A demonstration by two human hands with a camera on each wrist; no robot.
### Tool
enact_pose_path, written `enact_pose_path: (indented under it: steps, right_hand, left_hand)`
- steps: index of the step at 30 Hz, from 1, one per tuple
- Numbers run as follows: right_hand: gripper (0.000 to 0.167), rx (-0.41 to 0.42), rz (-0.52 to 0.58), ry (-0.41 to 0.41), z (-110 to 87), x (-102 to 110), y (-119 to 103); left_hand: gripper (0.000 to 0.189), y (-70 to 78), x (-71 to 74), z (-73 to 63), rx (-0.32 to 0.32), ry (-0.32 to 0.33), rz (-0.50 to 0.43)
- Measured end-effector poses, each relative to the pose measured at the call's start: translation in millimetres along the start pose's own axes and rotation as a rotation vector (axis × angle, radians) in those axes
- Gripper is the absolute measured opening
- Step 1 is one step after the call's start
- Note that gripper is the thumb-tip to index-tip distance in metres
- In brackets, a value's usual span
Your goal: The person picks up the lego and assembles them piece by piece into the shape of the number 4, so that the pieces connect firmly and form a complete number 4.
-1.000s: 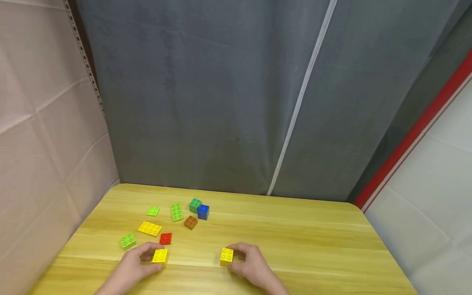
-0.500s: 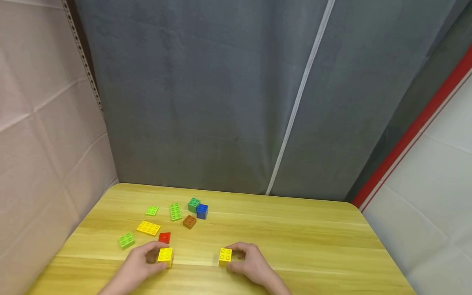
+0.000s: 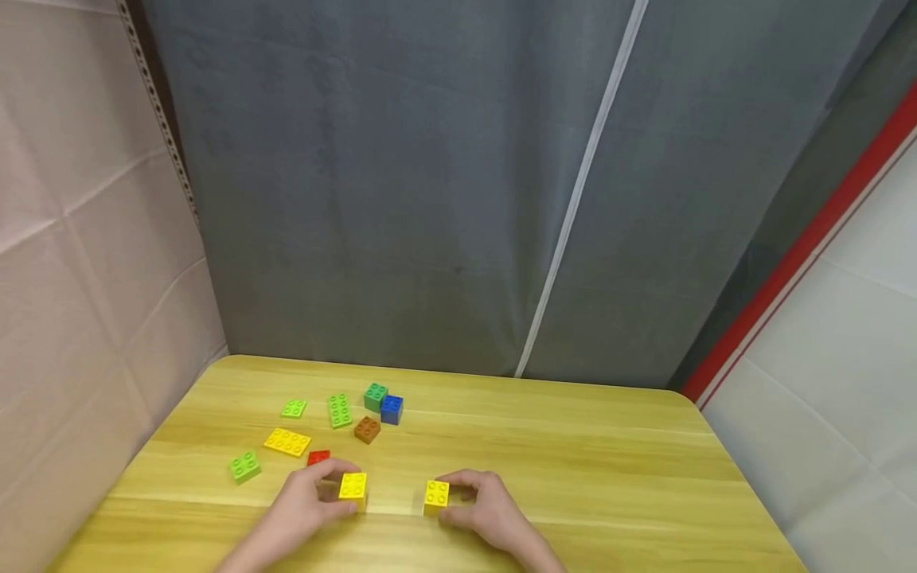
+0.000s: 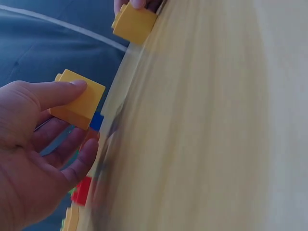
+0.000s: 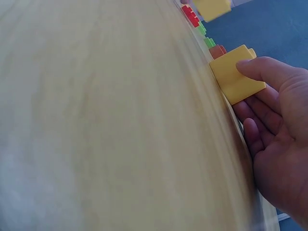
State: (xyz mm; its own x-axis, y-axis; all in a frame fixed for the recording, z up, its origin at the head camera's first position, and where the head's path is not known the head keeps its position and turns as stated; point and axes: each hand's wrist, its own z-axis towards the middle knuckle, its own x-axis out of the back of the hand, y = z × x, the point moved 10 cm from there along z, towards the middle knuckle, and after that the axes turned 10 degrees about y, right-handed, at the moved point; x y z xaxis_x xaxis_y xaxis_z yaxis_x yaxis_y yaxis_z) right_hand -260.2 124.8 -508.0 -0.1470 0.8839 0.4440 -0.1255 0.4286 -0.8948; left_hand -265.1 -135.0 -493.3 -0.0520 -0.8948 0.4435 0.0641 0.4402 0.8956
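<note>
Between its thumb and fingers my left hand pinches a yellow toy building brick, studs up. In the left wrist view that brick is held just above the table surface. To the right, my right hand grips a second yellow brick of like size, thumb on its near side. The right wrist view shows this brick at the tabletop, its lower edge by the wood. A short gap separates the two yellow bricks. Partly behind my left hand lies a red brick.
Beyond the left hand lie a yellow plate brick, a light green brick, a small light green plate, a longer light green one, a brown brick, a green brick and a blue brick.
My left hand has carried its yellow brick rightward, closer to the other one, and now partly covers the red brick. The right hand has stayed nearly still with its brick.
</note>
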Motion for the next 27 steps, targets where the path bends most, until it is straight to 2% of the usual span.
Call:
enact_pose_path:
  steps: [12,17,27]
  right_hand:
    - [0.037,-0.003,0.036,-0.001,0.5,-1.0,0.8]
    - [0.037,-0.001,0.054,0.003,1.3,-0.7,1.0]
    - [0.036,0.019,0.058,0.006,1.7,0.6,-0.9]
  left_hand:
    - [0.047,37.6,-43.1,8.9,-0.079,-0.051,-0.091]
    - [0.047,49.2,-54.4,12.2,-0.111,-0.073,-0.108]
    - [0.042,62.7,-72.1,12.2,-0.159,-0.096,-0.144]
